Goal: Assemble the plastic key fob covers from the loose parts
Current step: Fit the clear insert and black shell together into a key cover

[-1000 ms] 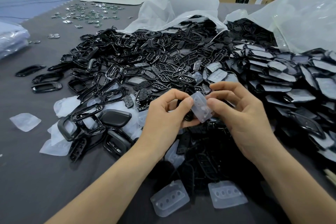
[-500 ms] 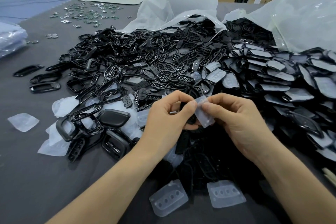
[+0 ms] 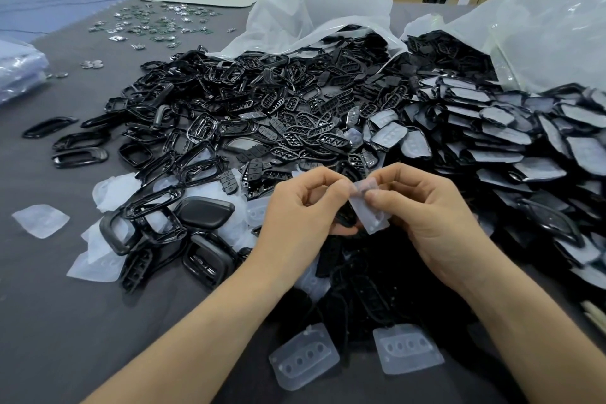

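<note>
Glossy black plastic frames [image 3: 203,131] heaped on matt grey cloth [image 3: 65,321].

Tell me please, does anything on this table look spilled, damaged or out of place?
Nothing looks damaged. The black parts spill from two open plastic bags over the table, apparently as working stock. One stray translucent pad lies alone at far left, apart from the heap. The left hand and right hand pinch another pad between them.

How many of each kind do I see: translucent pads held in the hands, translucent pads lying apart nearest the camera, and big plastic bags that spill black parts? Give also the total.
held translucent pad: 1
translucent pads nearest the camera: 2
plastic bags spilling black parts: 2
Total: 5
</note>
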Tool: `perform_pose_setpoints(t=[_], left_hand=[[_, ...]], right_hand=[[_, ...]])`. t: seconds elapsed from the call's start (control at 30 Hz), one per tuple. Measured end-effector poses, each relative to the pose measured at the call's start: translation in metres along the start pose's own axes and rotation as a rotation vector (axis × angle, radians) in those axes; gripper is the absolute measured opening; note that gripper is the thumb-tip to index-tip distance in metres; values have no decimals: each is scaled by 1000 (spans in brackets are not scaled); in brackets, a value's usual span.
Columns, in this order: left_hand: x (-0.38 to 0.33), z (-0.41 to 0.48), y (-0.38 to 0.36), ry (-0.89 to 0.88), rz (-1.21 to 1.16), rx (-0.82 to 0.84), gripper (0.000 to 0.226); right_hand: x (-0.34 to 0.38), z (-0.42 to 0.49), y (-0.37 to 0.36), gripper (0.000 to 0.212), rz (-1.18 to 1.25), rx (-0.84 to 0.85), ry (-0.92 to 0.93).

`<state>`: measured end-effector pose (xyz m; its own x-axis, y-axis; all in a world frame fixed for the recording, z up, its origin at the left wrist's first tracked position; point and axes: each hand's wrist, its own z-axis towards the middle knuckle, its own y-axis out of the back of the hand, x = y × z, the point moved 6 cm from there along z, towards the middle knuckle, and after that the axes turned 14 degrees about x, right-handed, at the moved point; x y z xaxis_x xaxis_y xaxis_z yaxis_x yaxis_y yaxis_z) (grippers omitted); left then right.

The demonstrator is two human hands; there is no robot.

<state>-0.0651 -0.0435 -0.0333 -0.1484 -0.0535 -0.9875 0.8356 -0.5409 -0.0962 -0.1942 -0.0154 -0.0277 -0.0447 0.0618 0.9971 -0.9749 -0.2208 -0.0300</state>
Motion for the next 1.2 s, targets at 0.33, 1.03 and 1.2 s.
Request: perform_pose_setpoints(t=[0.33, 1.03, 1.2], left_hand=[[-2, -3, 10, -22, -26, -137, 18], [-5, -5, 10, -31, -1, -195, 24], [-4, -6, 10, -13, -38, -178, 21]], right_hand=[[0, 0, 1, 38, 68, 93, -4], [-3, 2, 2, 29, 48, 81, 23], [-3, 2, 3, 26, 84, 70, 21]])
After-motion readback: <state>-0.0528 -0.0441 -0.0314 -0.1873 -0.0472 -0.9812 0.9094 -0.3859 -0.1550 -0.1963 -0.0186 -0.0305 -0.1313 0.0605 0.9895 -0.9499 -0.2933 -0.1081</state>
